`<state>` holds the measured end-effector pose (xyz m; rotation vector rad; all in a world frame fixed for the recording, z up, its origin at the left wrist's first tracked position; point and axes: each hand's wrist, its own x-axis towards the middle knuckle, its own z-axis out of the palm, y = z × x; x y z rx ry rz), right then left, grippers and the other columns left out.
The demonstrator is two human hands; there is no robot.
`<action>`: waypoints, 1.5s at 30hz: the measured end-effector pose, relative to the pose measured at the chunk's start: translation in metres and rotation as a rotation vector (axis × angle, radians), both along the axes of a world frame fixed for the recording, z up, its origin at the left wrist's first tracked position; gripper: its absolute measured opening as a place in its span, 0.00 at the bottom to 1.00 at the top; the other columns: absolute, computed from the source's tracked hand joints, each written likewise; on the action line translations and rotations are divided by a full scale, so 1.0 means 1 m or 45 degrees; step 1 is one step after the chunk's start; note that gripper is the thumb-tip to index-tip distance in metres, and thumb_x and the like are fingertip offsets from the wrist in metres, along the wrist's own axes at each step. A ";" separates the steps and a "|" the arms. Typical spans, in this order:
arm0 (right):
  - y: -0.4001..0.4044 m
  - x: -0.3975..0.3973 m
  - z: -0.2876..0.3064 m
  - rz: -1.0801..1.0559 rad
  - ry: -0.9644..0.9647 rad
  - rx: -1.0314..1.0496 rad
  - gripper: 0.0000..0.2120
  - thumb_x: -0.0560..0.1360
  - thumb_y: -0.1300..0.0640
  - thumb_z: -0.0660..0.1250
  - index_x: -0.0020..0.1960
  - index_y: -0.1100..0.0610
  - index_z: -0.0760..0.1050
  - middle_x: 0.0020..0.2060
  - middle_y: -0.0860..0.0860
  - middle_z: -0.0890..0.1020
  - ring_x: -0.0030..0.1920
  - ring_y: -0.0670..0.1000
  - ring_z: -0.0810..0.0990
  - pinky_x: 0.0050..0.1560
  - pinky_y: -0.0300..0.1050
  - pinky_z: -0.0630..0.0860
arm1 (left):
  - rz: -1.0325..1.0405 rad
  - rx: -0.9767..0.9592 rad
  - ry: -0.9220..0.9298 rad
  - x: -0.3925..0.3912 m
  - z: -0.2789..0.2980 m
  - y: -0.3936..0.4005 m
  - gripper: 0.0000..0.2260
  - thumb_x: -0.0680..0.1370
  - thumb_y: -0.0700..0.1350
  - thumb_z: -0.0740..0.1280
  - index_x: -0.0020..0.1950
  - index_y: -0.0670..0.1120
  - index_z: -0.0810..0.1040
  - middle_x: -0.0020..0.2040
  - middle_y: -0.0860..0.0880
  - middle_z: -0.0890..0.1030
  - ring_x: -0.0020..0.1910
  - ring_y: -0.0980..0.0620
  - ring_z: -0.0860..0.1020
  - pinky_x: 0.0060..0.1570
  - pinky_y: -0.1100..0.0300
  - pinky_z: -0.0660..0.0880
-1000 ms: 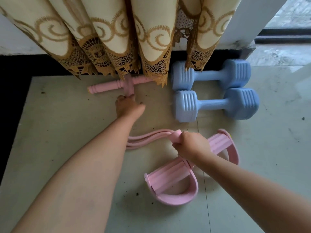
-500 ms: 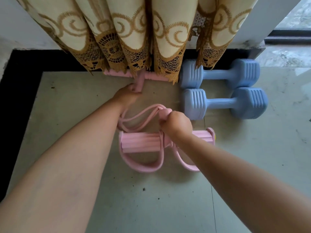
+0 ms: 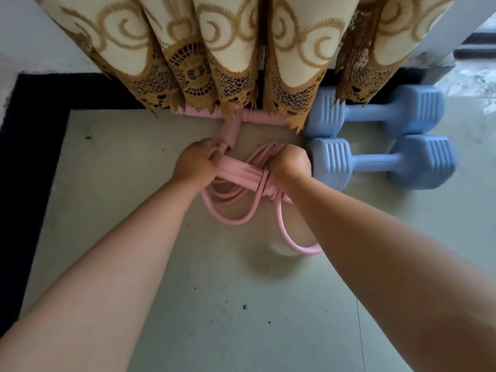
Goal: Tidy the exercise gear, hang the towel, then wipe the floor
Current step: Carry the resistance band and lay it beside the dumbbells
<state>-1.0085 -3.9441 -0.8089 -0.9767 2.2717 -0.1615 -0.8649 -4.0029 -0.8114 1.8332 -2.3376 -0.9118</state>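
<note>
A pink pedal resistance puller lies on the floor by the curtain. Its T-shaped handle bar (image 3: 257, 117) rests against the wall, half hidden under the curtain hem. My left hand (image 3: 196, 162) grips the left end of the pink footrest (image 3: 239, 171) and my right hand (image 3: 290, 162) grips its right end. The pink elastic tubes (image 3: 228, 208) loop loosely under and behind my hands. Two blue dumbbells lie side by side to the right, the nearer dumbbell (image 3: 381, 162) touching my right hand, the farther dumbbell (image 3: 375, 114) against the wall.
A cream and gold lace-edged curtain (image 3: 214, 49) hangs over the wall, reaching almost to the floor. The pale tiled floor (image 3: 214, 304) carries dark crumbs of dirt. A black border strip (image 3: 29, 157) runs along the left and back edges.
Both hands have pushed the footrest toward the wall beside the dumbbells. The tubes have bunched into loops, and the handle bar has slid farther under the curtain.
</note>
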 end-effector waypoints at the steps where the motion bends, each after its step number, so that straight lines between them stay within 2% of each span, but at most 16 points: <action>1: 0.000 0.002 -0.001 0.046 0.012 0.022 0.14 0.80 0.65 0.54 0.59 0.65 0.74 0.59 0.59 0.78 0.59 0.58 0.77 0.48 0.45 0.72 | 0.002 0.022 0.005 0.006 -0.002 0.004 0.16 0.82 0.43 0.54 0.69 0.41 0.69 0.66 0.39 0.74 0.64 0.42 0.73 0.60 0.57 0.69; 2: -0.001 0.004 -0.001 0.061 0.022 0.029 0.14 0.80 0.65 0.53 0.61 0.65 0.73 0.60 0.59 0.77 0.60 0.58 0.76 0.48 0.45 0.71 | 0.002 0.059 0.012 0.011 -0.004 0.009 0.17 0.83 0.44 0.54 0.70 0.41 0.67 0.67 0.39 0.73 0.65 0.42 0.72 0.61 0.56 0.68; 5: 0.001 0.010 -0.001 0.062 0.036 0.043 0.19 0.79 0.61 0.55 0.69 0.65 0.64 0.65 0.60 0.73 0.64 0.59 0.73 0.58 0.48 0.73 | 0.030 0.156 0.024 0.019 -0.010 0.020 0.20 0.83 0.44 0.52 0.76 0.43 0.58 0.72 0.41 0.68 0.69 0.42 0.69 0.66 0.54 0.66; 7: 0.006 0.012 0.007 0.088 0.068 0.142 0.25 0.78 0.58 0.59 0.72 0.65 0.59 0.67 0.61 0.69 0.66 0.58 0.70 0.61 0.48 0.72 | 0.037 0.136 0.003 0.018 -0.013 0.024 0.19 0.83 0.44 0.53 0.74 0.42 0.60 0.70 0.39 0.69 0.67 0.41 0.70 0.64 0.54 0.67; 9: 0.013 0.014 0.019 0.155 0.068 0.133 0.24 0.77 0.57 0.59 0.70 0.65 0.63 0.66 0.61 0.70 0.65 0.58 0.70 0.59 0.47 0.73 | -0.021 0.118 -0.041 0.015 -0.013 0.029 0.18 0.82 0.45 0.54 0.70 0.40 0.65 0.67 0.38 0.72 0.64 0.40 0.72 0.61 0.52 0.69; 12: 0.026 0.012 0.041 0.426 0.127 0.048 0.15 0.76 0.63 0.56 0.60 0.64 0.74 0.59 0.60 0.77 0.59 0.60 0.75 0.49 0.46 0.73 | -0.055 0.117 -0.122 0.010 -0.005 0.034 0.17 0.82 0.47 0.53 0.66 0.38 0.66 0.64 0.37 0.73 0.61 0.38 0.73 0.57 0.49 0.70; 14: 0.033 0.004 0.048 0.568 0.169 0.045 0.14 0.74 0.65 0.57 0.56 0.64 0.76 0.55 0.60 0.79 0.57 0.61 0.77 0.43 0.46 0.71 | -0.006 0.058 -0.163 0.006 0.005 0.034 0.16 0.82 0.48 0.53 0.62 0.37 0.68 0.61 0.36 0.73 0.59 0.37 0.73 0.55 0.49 0.71; 16: 0.038 -0.001 0.052 0.640 0.221 0.001 0.13 0.74 0.66 0.57 0.55 0.64 0.76 0.54 0.60 0.79 0.55 0.61 0.78 0.42 0.46 0.70 | -0.032 -0.017 -0.230 0.004 0.014 0.034 0.15 0.82 0.48 0.54 0.61 0.37 0.69 0.60 0.36 0.74 0.58 0.37 0.74 0.52 0.50 0.72; 18: 0.040 -0.008 0.053 0.719 0.257 -0.012 0.14 0.74 0.65 0.58 0.57 0.63 0.75 0.55 0.60 0.79 0.56 0.61 0.77 0.44 0.46 0.71 | -0.089 -0.106 -0.263 0.005 0.022 0.035 0.14 0.82 0.46 0.54 0.59 0.38 0.72 0.58 0.36 0.75 0.56 0.38 0.75 0.49 0.51 0.72; 22: 0.042 -0.022 0.053 0.944 0.341 -0.077 0.16 0.75 0.61 0.59 0.62 0.61 0.71 0.59 0.59 0.76 0.60 0.60 0.73 0.53 0.48 0.73 | -0.128 -0.323 -0.341 0.011 0.038 0.042 0.13 0.80 0.42 0.56 0.57 0.38 0.76 0.57 0.37 0.76 0.56 0.38 0.74 0.48 0.52 0.71; 25: 0.044 -0.027 0.070 0.949 0.351 -0.075 0.20 0.76 0.60 0.58 0.68 0.59 0.67 0.62 0.59 0.73 0.63 0.59 0.70 0.57 0.50 0.72 | -0.224 -0.298 -0.517 0.007 0.056 0.059 0.14 0.80 0.45 0.58 0.63 0.43 0.74 0.60 0.41 0.75 0.60 0.40 0.72 0.54 0.52 0.70; 30: 0.073 -0.015 0.136 0.944 0.258 0.099 0.22 0.77 0.57 0.59 0.70 0.59 0.64 0.65 0.59 0.70 0.66 0.60 0.67 0.63 0.52 0.68 | -0.277 -0.184 -0.620 0.010 0.131 0.099 0.19 0.80 0.48 0.58 0.72 0.49 0.66 0.68 0.46 0.70 0.66 0.43 0.66 0.62 0.52 0.65; 33: 0.091 -0.007 0.195 0.942 0.248 0.191 0.23 0.77 0.52 0.60 0.70 0.58 0.64 0.65 0.58 0.70 0.67 0.60 0.67 0.64 0.53 0.68 | -0.239 -0.039 -0.668 0.022 0.197 0.118 0.21 0.80 0.49 0.58 0.74 0.50 0.62 0.74 0.46 0.62 0.71 0.44 0.61 0.67 0.50 0.61; 36: 0.102 0.006 0.265 0.973 0.211 0.203 0.23 0.77 0.53 0.60 0.70 0.57 0.64 0.65 0.57 0.71 0.67 0.59 0.67 0.63 0.53 0.68 | -0.211 0.071 -0.701 0.034 0.270 0.135 0.23 0.81 0.50 0.57 0.75 0.50 0.59 0.76 0.45 0.59 0.74 0.42 0.58 0.69 0.49 0.60; 42: 0.116 0.042 0.407 1.161 0.091 0.102 0.24 0.77 0.54 0.59 0.72 0.57 0.62 0.68 0.56 0.68 0.69 0.59 0.64 0.66 0.53 0.65 | -0.006 0.108 -0.680 0.053 0.411 0.173 0.19 0.80 0.50 0.58 0.69 0.46 0.67 0.74 0.43 0.62 0.74 0.41 0.57 0.70 0.48 0.58; 45: 0.129 0.062 0.471 1.317 0.068 0.036 0.23 0.77 0.55 0.59 0.70 0.58 0.63 0.67 0.58 0.69 0.68 0.59 0.65 0.67 0.54 0.66 | 0.160 0.113 -0.628 0.070 0.471 0.209 0.19 0.80 0.51 0.58 0.69 0.45 0.68 0.74 0.43 0.63 0.75 0.41 0.56 0.70 0.48 0.59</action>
